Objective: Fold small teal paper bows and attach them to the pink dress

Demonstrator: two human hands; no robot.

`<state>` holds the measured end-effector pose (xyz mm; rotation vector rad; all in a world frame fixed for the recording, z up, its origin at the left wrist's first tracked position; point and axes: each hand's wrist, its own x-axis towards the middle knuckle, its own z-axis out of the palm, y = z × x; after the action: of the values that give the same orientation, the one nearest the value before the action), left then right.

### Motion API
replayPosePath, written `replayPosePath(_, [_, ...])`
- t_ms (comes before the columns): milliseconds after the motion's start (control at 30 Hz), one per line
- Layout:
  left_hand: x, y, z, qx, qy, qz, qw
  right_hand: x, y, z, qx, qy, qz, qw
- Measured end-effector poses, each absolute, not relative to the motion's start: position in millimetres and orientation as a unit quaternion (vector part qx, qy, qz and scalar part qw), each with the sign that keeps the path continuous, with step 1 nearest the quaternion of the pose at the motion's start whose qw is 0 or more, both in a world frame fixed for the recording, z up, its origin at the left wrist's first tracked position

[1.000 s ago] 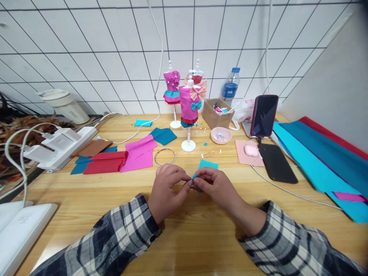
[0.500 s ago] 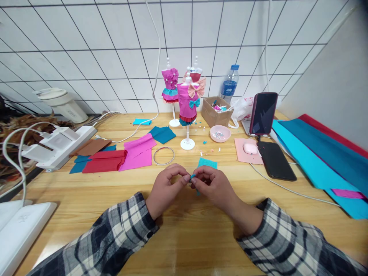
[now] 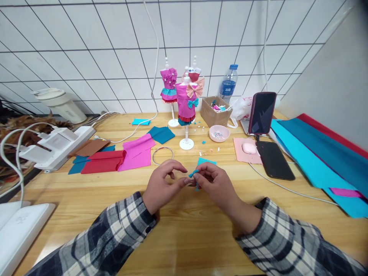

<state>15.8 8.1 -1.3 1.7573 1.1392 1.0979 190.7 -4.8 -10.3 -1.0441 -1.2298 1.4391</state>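
Between the thumb and fingers of my right hand [image 3: 212, 183] is a small, twisted blue piece of crepe paper [image 3: 193, 173], with a narrow strip hanging below. My left hand [image 3: 165, 184] is open, its index finger raised off the thumb. The left thumb tip is at the near end of the blue piece; whether it touches I cannot tell. Just beyond my right hand lies a flat turquoise sheet [image 3: 207, 161], partly hidden by the fingers. A thin metal ring [image 3: 163, 148] rests beyond my left hand.
Small dress stands [image 3: 186, 143] wear paper dresses with bows. Near them are a pink bowl [image 3: 219, 133], a cardboard box [image 3: 214, 115] and scraps. Folded red paper [image 3: 103, 161] and a power strip [image 3: 59, 149] lie left; a phone [image 3: 274, 160] and large coloured sheets [image 3: 313, 153] right.
My left index finger has lifted away from the thumb, opening the pinch. More of the blue piece now shows, held in my right hand.
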Motion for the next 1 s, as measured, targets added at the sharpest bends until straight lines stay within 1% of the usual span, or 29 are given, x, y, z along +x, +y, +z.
replayPosePath(67, [15,6,1,0.773,0.430,0.417,0.210,190,-5,-10,-0.431,-0.505,0.584,0.467])
replayPosePath(133, [15,4,1,0.807,0.411,0.412,0.102,190,-6,-10,-0.434,-0.506,0.583,0.464])
replayPosePath(200, [15,2,1,0.824,0.401,0.398,0.043,190,-6,-10,-0.434,-0.503,0.587,0.463])
replayPosePath(300, [14,1,2,0.839,0.407,0.360,0.014,191,-6,-10,-0.423,-0.499,0.601,0.459])
replayPosePath(433, [13,-1,4,0.834,0.425,0.349,0.041,191,-5,-10,-0.415,-0.506,0.603,0.456])
replayPosePath(700, [15,-5,5,0.801,0.443,0.372,0.153,193,-3,-11,-0.429,-0.501,0.592,0.463])
replayPosePath(767, [16,-4,5,0.784,0.443,0.385,0.204,193,-3,-11,-0.425,-0.498,0.601,0.459])
replayPosePath(900, [18,-3,4,0.725,0.431,0.397,0.362,192,-3,-11,-0.438,-0.497,0.599,0.450])
replayPosePath(933, [19,-3,4,0.712,0.432,0.397,0.386,192,-3,-11,-0.446,-0.494,0.594,0.452])
replayPosePath(1000, [19,-2,4,0.695,0.443,0.400,0.402,193,-3,-10,-0.458,-0.488,0.589,0.454])
